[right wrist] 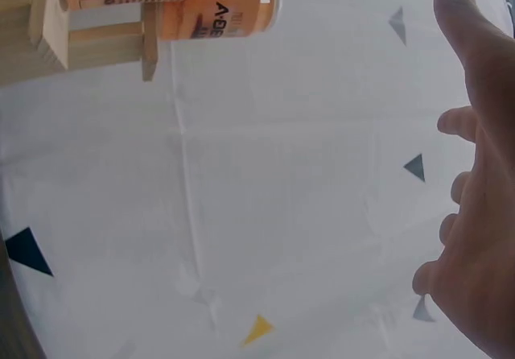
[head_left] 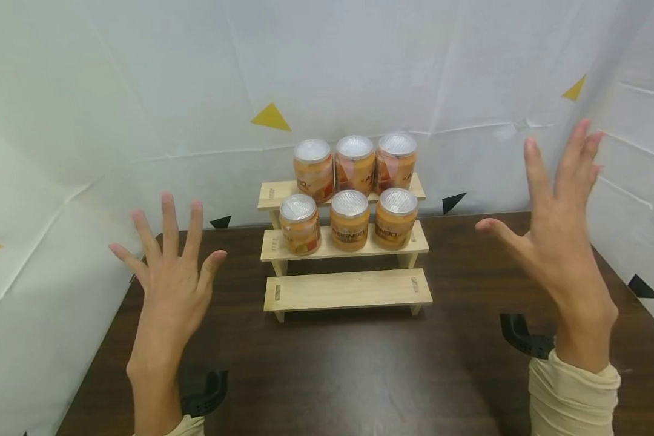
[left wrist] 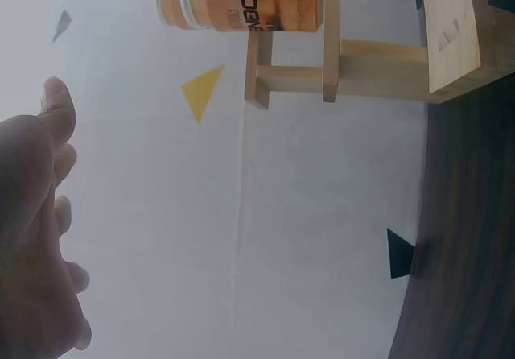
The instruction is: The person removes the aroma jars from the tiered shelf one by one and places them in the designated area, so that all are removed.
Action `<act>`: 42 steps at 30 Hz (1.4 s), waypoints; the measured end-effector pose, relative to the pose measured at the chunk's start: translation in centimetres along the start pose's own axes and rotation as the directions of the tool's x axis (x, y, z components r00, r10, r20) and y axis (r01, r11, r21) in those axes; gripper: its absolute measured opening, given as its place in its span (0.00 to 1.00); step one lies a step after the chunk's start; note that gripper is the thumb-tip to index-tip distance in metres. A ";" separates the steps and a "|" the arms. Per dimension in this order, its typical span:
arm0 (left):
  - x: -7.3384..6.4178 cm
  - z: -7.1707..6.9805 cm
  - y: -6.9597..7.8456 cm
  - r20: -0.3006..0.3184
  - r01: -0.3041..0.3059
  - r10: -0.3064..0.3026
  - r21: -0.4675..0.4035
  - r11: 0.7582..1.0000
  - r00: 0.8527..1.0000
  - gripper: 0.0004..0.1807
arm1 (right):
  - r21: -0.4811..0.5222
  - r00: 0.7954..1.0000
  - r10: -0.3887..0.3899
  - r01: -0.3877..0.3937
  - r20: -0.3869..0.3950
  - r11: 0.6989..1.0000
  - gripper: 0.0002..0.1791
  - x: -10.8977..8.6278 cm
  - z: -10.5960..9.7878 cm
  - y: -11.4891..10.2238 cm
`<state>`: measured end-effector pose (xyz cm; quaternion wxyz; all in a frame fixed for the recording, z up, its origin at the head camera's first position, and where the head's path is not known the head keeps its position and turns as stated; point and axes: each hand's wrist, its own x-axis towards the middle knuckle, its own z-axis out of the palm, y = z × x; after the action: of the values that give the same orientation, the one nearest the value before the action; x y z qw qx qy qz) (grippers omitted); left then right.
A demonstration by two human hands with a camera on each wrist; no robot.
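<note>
Both hands are raised in the air with fingers spread, touching nothing. The left hand (head_left: 171,284) is left of a three-step wooden rack (head_left: 349,290); the right hand (head_left: 561,242) is on the rack's right side. Orange cans with silver lids stand upright in two rows of three. On the top step are a left can (head_left: 314,175), a middle can (head_left: 354,169) and a right can (head_left: 395,166). The middle step carries another left can (head_left: 301,233), middle can (head_left: 350,227) and right can (head_left: 395,224). The lowest step is bare.
The rack stands at the back of a dark brown table (head_left: 349,375). White sheeting (head_left: 360,60) with yellow and black triangles hangs behind and at both sides. A black curved bracket (head_left: 204,393) is on the left wrist, and a similar bracket (head_left: 523,339) on the right.
</note>
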<state>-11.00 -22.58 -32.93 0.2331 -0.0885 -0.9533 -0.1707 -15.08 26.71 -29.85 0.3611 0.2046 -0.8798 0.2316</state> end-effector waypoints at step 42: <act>0.5 7.7 2.3 0.489 0.130 -0.052 -0.126 0.984 0.871 0.57 | 0.623 0.915 0.340 -0.399 0.219 0.673 0.61 0.4 3.7 0.9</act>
<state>-13.99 -17.56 -38.43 -0.0281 -0.1010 -0.9682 -0.2272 -17.78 25.36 -32.13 0.1740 0.1453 -0.7793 0.5842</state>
